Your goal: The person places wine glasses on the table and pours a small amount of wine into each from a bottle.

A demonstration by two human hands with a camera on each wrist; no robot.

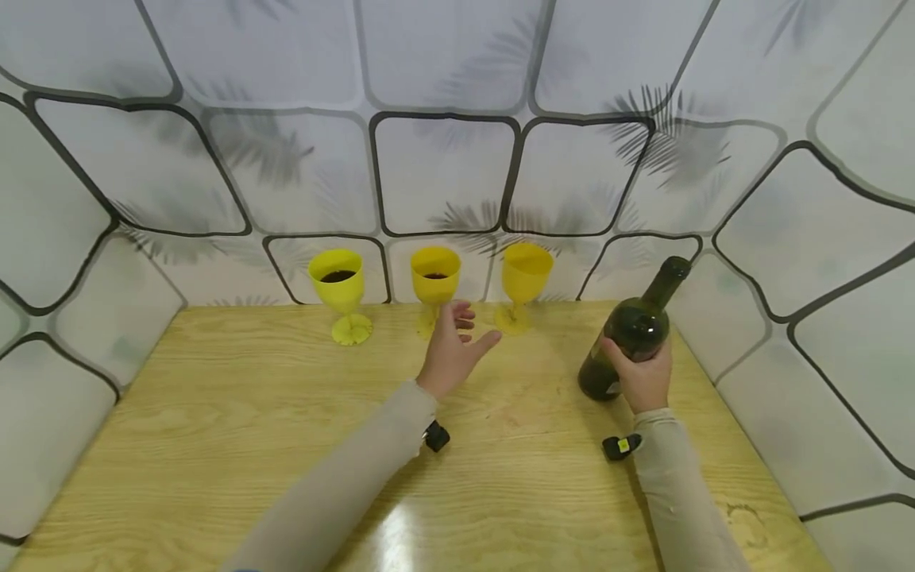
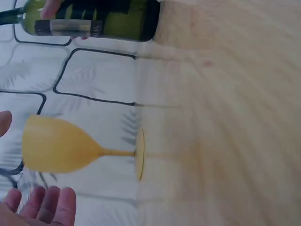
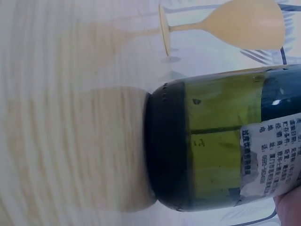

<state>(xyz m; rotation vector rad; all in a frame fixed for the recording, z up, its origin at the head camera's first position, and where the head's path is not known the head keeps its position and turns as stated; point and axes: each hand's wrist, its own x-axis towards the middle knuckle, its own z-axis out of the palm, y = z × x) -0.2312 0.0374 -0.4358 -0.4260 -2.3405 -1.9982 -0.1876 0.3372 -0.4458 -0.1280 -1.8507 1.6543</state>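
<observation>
My right hand (image 1: 646, 377) grips a dark green wine bottle (image 1: 632, 330) around its body at the right of the table; the bottle leans slightly, neck up. Its white printed label (image 3: 273, 155) shows in the right wrist view. With fingers spread and nothing held, my left hand (image 1: 452, 349) reaches in front of the middle yellow goblet (image 1: 435, 278), which has dark liquid in it. To that hand's right stands another yellow goblet (image 1: 526, 274), no liquid visible inside; in the left wrist view this goblet (image 2: 61, 143) appears between thumb and fingers, apart from them.
A third yellow goblet (image 1: 337, 282) with dark liquid stands at the left of the row. The goblets are near the back edge of the wooden table (image 1: 236, 413), close to a patterned wall (image 1: 443, 175). Side walls rise left and right.
</observation>
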